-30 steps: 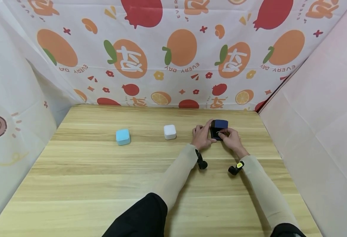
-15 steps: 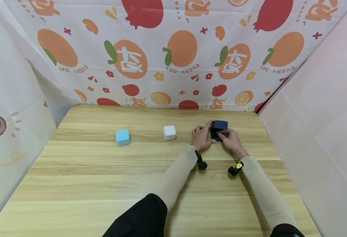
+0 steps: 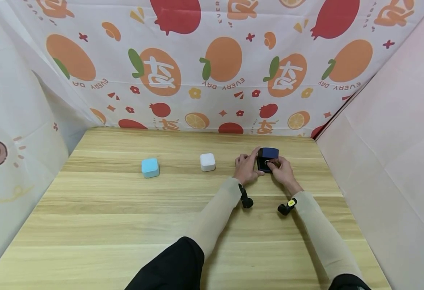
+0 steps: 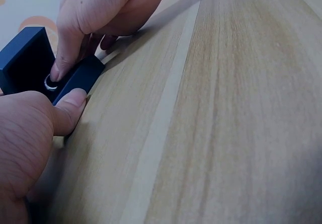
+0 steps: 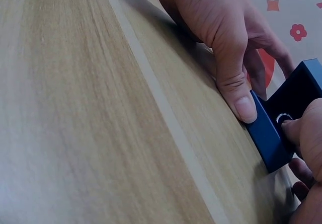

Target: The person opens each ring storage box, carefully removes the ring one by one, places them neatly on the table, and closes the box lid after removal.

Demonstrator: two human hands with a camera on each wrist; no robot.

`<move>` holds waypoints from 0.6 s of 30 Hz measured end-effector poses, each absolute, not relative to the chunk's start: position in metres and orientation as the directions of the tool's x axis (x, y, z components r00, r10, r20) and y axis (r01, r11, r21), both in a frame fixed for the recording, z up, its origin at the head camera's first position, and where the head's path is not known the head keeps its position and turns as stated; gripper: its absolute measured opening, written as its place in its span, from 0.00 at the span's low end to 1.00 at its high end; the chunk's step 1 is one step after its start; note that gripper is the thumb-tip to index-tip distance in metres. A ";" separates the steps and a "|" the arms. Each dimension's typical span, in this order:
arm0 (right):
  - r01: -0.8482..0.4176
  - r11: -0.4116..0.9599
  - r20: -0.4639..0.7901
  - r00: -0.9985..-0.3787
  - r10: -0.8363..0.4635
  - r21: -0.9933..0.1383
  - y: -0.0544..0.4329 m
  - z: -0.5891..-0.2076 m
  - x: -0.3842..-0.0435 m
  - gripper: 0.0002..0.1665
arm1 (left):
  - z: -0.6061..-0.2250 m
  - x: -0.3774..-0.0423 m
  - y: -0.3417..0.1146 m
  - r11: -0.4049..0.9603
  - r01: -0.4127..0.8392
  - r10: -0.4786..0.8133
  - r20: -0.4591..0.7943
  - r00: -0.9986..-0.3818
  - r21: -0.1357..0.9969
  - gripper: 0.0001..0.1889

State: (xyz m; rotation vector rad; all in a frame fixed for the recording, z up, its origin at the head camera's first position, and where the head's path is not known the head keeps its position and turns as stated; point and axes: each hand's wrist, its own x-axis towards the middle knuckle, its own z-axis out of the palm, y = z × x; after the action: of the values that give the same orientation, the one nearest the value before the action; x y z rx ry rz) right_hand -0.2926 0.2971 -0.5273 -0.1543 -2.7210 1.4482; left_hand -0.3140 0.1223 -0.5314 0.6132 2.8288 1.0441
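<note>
A dark blue ring box [image 3: 269, 152] stands on the wooden table with its lid raised and its black inside facing me. My left hand [image 3: 246, 169] grips its left side, its thumb [image 5: 245, 109] against the front wall in the right wrist view. From the right, my right hand [image 3: 284, 171] reaches in. Its thumb touches a small silvery ring [image 4: 50, 85], which sits upright in the lining. The other right fingers [image 5: 302, 171] are curled outside the box's right end. The thumb covers part of the ring.
To the left of my hands, a white rounded block [image 3: 207, 162] lies on the table [image 3: 125, 217]. Farther left is a light blue rounded block [image 3: 150, 168]. A fruit-printed cloth [image 3: 219, 96] hangs behind the table, and pale cloths flank it.
Both hands stay at the box. My right thumb shifts slightly, and more of the ring shows beside it now. The blocks have not moved.
</note>
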 end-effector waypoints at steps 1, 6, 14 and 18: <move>0.064 0.553 0.003 -0.993 0.119 -0.831 0.297 -0.527 -0.293 0.15 | -0.532 -0.314 0.123 0.691 0.346 0.389 0.077 -0.918 0.635 0.52; 0.070 0.548 0.003 -0.991 0.130 -0.833 0.297 -0.527 -0.294 0.14 | -0.530 -0.313 0.123 0.691 0.340 0.386 0.072 -0.920 0.638 0.52; 0.074 0.555 -0.007 -0.992 0.123 -0.829 0.299 -0.524 -0.293 0.14 | -0.526 -0.311 0.121 0.690 0.338 0.390 0.065 -0.919 0.640 0.51; 0.083 0.563 -0.015 -0.992 0.124 -0.822 0.300 -0.524 -0.293 0.14 | -0.526 -0.310 0.121 0.689 0.343 0.394 0.066 -0.917 0.639 0.51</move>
State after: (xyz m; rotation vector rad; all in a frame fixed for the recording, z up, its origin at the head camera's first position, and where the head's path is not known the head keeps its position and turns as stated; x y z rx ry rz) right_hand -0.2934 0.3000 -0.5242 -0.1815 -2.7383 1.4368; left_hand -0.3103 0.1209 -0.5261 0.6154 2.8167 1.0413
